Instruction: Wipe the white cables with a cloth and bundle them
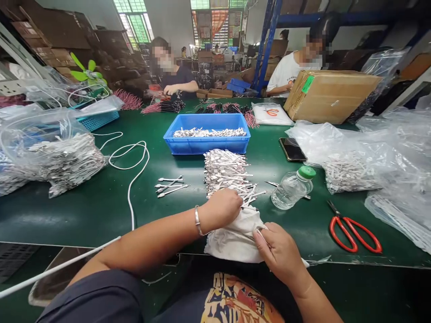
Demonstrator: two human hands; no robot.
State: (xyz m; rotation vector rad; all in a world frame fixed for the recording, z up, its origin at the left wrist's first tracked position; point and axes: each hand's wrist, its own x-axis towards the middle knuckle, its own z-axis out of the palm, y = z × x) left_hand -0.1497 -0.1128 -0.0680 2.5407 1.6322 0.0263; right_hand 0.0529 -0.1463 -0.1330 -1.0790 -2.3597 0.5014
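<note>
My left hand, with a silver bracelet at the wrist, is closed at the near end of a pile of short white cables. Its fingertips are turned away, so what they grip, if anything, is hidden. Under and beside it, a crumpled white cloth lies at the table's front edge. My right hand pinches the right side of this cloth between thumb and fingers. Left of the pile, several loose white cables lie apart. Beyond it stands a blue bin holding more short white pieces.
A clear bottle with a green cap, red-handled scissors and a phone are on the right. Plastic bags of white parts lie farther right, others left. A white cord crosses the left side. Two people sit opposite.
</note>
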